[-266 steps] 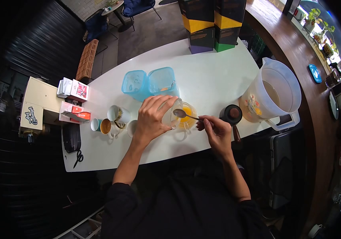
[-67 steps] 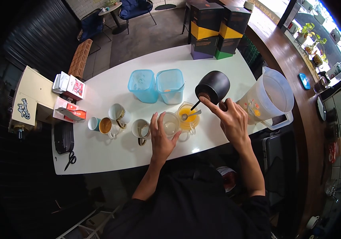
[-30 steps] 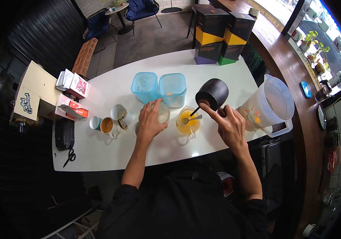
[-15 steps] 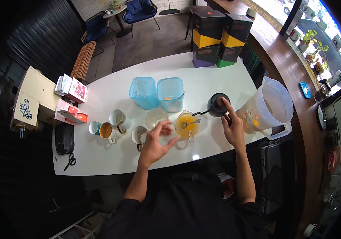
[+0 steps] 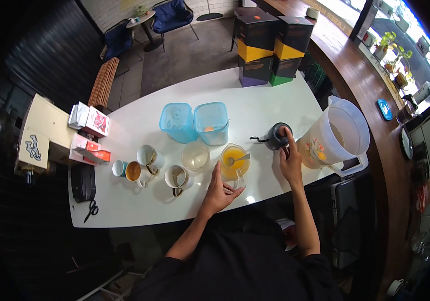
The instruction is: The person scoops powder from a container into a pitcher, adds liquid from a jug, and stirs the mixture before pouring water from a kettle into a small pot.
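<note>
Left hand (image 5: 219, 194) has moved, half-open, beside the jug (image 5: 232, 171).

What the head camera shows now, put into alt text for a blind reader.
A person's left hand is beside a glass jug of orange liquid with a spoon in it; the right hand touches a black kettle. Mugs, two blue containers and a large pitcher share the white table.

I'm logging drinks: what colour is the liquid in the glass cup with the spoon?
Orange-yellow liquid, best seen in the head view.
</note>
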The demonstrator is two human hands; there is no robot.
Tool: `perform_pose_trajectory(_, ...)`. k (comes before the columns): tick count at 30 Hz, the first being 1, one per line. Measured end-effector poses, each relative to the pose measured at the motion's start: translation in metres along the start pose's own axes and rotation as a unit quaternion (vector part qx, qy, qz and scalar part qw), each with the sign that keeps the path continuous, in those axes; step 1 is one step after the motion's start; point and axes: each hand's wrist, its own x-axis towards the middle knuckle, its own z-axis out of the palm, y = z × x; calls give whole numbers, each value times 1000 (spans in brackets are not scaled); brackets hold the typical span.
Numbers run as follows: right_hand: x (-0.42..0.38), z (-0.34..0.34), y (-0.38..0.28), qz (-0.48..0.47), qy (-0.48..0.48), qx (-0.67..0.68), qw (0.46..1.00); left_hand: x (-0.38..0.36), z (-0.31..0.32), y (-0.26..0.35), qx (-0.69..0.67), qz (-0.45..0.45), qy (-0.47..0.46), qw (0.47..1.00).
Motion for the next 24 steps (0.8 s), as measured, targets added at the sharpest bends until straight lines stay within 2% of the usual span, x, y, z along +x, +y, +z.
perform_pose_trajectory(5, -2, 11, -3, 71, -2, -7, 997, 18, 4, -4, 54, 7, 20, 998)
perform_pose_trajectory(7, -2, 19, -3, 71, 12, -6, 997, 23, 6, -4, 57, 12, 23, 998)
perform_pose_trajectory(9, 1, 22, -4, 93, 4, -21, 995, 27, 9, -7, 110, 73, 52, 990)
perform_pose_trajectory(10, 3, 23, -5, 84, 0, -41, 996, 30, 12, -9, 115, 131, 78, 982)
perform_pose_trajectory(11, 4, 24, -6, 75, -3, -60, 995, 31, 13, -8, 116, 132, 70, 982)
perform_pose_trajectory(13, 3, 23, -9, 85, -7, -93, 992, 33, 12, -6, 118, 60, 80, 988)
perform_pose_trajectory(15, 2, 12, -29, 120, -39, -196, 973, 34, 13, -8, 139, 89, 97, 982)
perform_pose_trajectory(16, -3, 1, -43, 80, -16, -192, 978, 34, 12, -8, 99, 59, 80, 990)
perform_pose_trajectory(17, -9, -7, -48, 83, -12, -194, 977, 35, 12, -7, 59, 28, 64, 996)
perform_pose_trajectory(18, -15, -17, -49, 59, 18, -174, 983, 36, 10, 0, 59, 30, 59, 996)
perform_pose_trajectory(20, -31, -38, -53, 32, 95, -132, 986, 35, 6, 13, 37, -20, 19, 999)
perform_pose_trajectory(22, -41, -70, -67, -56, 210, -160, 963, 39, 4, 5, 56, -12, 5, 998)
perform_pose_trajectory(24, -48, -103, -82, -34, 318, -238, 917, 38, 2, 0, 75, -6, -10, 997)
